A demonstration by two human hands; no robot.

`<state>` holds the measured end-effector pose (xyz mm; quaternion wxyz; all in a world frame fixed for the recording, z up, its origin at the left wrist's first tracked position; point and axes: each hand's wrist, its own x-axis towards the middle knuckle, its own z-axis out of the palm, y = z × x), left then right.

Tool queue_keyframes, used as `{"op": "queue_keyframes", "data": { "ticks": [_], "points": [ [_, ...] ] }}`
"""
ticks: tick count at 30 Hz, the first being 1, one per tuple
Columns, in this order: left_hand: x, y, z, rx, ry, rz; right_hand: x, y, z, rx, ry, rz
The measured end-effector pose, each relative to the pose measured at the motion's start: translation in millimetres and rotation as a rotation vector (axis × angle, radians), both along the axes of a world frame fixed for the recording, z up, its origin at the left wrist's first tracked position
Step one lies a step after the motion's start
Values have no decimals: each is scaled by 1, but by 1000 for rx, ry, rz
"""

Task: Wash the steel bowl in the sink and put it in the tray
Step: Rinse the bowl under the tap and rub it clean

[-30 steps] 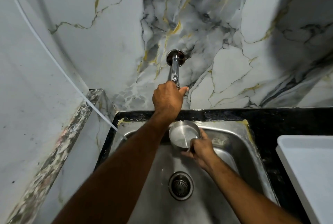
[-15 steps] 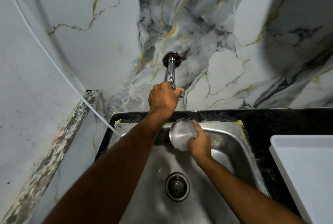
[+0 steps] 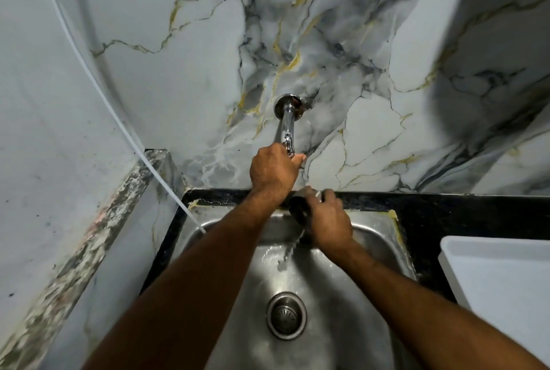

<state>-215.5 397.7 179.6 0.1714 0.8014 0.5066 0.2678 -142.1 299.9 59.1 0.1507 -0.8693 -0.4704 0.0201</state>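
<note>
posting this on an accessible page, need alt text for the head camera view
Seen from above, a person's left hand grips the chrome wall tap while the right hand tips a small round steel bowl, spilling water into the stainless steel sink. A white rectangular plastic tray waits on the black counter at right.

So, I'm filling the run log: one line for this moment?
left hand: on tap | right hand: holds steel bowl tipped, water pouring into sink | tray: empty

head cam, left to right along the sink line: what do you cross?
Thin white tube → left hand on the chrome wall tap → right hand holding the small steel bowl → black stone counter → white plastic tray.
</note>
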Motion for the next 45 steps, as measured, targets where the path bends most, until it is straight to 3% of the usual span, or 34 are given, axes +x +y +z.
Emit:
{"op": "queue_keyframes", "data": {
  "ticks": [3, 4, 5, 11, 17, 24, 27, 30, 33, 36, 38, 41, 45],
  "points": [
    [1, -3, 0, 11, 7, 14, -3, 1, 7, 280, 1008, -580],
    [1, -4, 0, 13, 15, 22, -6, -1, 8, 308, 1289, -658],
    [2, -5, 0, 10, 16, 28, -10, -6, 7, 296, 1434, -655],
    [-2, 5, -2, -100, -56, -100, -33, -11, -8, 329, 1597, -554],
    [-27, 36, -1, -600, -248, -481, -37, -2, -2, 341, 1586, -493],
    [-28, 42, -9, -687, -309, -523, -25, -8, 3, 339, 1534, -503],
    [-26, 43, -10, -611, -281, -488, -25, -14, 3, 347, 1518, -523],
    [-20, 36, -10, -395, -233, -308, -30, -15, 4, 381, 1429, -558],
    [-8, 22, -5, -122, -113, -68, -33, -18, 0, 357, 974, -525],
    [1, 8, 2, -70, -3, 106, -30, -28, -10, 296, 515, -204],
    [3, 4, 2, -68, 4, 126, -23, -32, -12, 224, 253, 15],
    [-1, -2, 1, -36, 6, 100, -13, -32, 0, -50, -186, 302],
    [-10, -14, -6, -23, -93, 29, -6, -30, 19, -218, -373, 403]
  ]
}}
